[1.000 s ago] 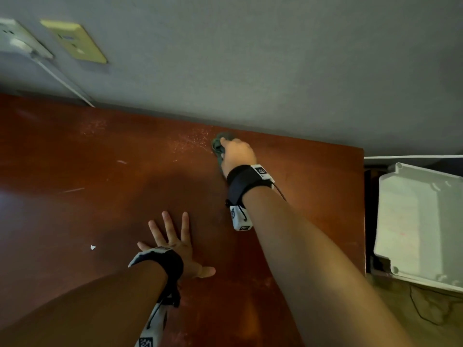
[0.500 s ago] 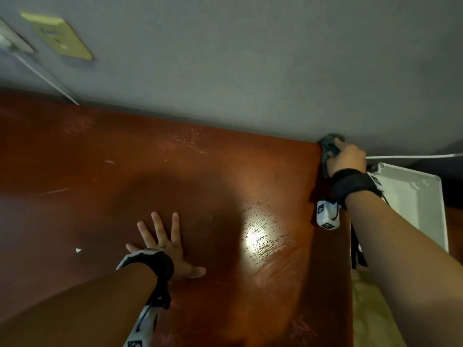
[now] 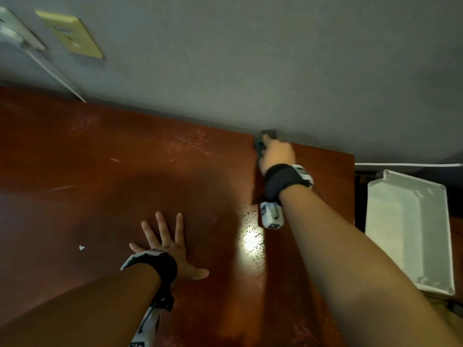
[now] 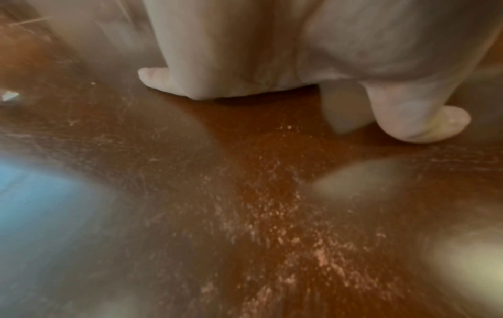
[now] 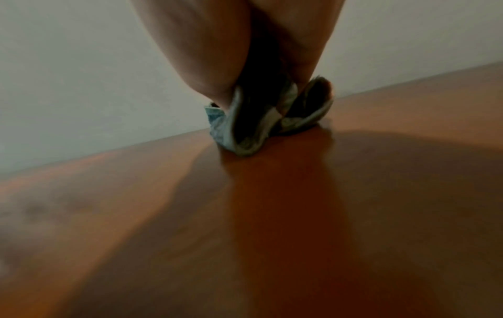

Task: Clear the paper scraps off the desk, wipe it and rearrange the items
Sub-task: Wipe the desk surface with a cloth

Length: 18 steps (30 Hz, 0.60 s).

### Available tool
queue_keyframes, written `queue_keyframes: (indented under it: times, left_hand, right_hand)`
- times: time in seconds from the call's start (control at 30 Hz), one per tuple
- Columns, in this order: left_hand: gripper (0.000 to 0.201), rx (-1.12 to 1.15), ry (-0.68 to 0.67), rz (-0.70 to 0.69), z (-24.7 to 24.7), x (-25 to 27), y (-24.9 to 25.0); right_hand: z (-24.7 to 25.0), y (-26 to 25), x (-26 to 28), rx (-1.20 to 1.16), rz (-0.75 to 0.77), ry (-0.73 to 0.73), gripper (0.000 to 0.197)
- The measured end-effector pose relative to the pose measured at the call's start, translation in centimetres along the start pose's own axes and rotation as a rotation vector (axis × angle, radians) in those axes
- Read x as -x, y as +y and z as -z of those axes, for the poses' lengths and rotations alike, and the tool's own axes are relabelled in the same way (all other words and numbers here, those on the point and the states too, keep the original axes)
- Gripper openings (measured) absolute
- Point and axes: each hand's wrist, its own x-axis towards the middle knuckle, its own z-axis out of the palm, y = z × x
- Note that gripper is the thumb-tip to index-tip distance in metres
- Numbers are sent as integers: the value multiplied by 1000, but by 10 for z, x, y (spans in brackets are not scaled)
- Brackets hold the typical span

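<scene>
R hand (image 3: 276, 152) presses cloth (image 3: 261, 142) at far edge of desk (image 3: 100, 176); L hand (image 3: 170, 244) flat.
R hand's fingers curl round the bunched blue-grey cloth, on the desk right where it meets the wall (image 3: 250, 71), toward the right end. L hand lies palm-down near centre, fingers straight & spread, holding nothing. One small white paper scrap (image 3: 81, 247) sits left of L hand, apart from it. Pale dusty streaks (image 3: 188, 144) far-centre. White plastic case (image 3: 406, 229) lies beyond desk's right edge.

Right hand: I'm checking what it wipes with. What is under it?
A crumpled blue-grey cloth, gripped by the right hand and pressed on the desk beside the wall. The desk patch beneath the cloth is covered, so unseen.
</scene>
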Motion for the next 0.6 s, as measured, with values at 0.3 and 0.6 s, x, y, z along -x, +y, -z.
queue_keyframes:
  times: [0.3,0.6]
  left_hand:
    - [149,-10,28,4,0,3,3]
    - [149,-11,58,-8,-3,3,0]
  right_hand:
    - [-13,-23,11,-7,130,-82,55]
    - [46,157,21,19,-239,75,47]
